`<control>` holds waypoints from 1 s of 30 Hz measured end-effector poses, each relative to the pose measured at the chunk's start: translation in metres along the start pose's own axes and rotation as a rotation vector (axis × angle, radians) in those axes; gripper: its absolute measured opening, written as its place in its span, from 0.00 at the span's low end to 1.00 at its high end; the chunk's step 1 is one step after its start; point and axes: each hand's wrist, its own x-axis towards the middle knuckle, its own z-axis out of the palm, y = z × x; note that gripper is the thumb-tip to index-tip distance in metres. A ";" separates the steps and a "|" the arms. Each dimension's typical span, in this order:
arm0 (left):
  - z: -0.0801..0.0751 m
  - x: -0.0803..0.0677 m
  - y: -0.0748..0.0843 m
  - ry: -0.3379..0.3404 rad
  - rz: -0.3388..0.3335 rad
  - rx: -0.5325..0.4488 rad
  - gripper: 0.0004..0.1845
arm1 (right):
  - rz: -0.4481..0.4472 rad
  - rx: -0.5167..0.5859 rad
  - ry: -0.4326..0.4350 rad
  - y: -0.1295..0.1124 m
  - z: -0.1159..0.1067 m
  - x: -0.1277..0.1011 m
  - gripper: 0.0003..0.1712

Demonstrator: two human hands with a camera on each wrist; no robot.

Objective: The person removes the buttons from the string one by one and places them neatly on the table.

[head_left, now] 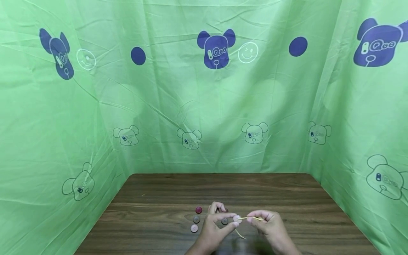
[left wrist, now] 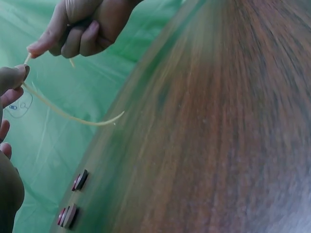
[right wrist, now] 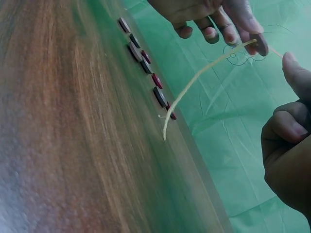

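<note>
In the head view my left hand (head_left: 234, 221) pinches a pale round button (head_left: 237, 217) just above the table. My right hand (head_left: 250, 219) pinches a cream cord (head_left: 255, 218) that runs into the button. The cord's loose tail (head_left: 241, 235) hangs down toward the wood. The right wrist view shows the button (right wrist: 262, 44) between the left fingertips with the cord (right wrist: 194, 82) curving away from it. In the left wrist view the right hand (left wrist: 36, 48) holds the cord's end (left wrist: 63, 114).
Loose buttons lie on the brown wooden table (head_left: 159, 212) left of my hands: a maroon one (head_left: 198, 210), a grey one (head_left: 196, 219), a pink one (head_left: 194, 228) and a dark one (head_left: 224, 221). Green printed cloth (head_left: 204, 106) walls in the back and both sides.
</note>
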 end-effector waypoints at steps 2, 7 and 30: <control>0.000 0.000 0.000 -0.004 -0.015 0.006 0.09 | -0.002 0.000 0.033 -0.001 0.000 0.000 0.07; -0.001 -0.002 0.000 -0.023 -0.071 -0.002 0.09 | 0.033 0.031 0.118 -0.004 -0.004 0.001 0.09; -0.008 -0.002 -0.004 -0.095 -0.255 -0.040 0.11 | -0.030 0.258 0.310 -0.004 -0.020 0.008 0.05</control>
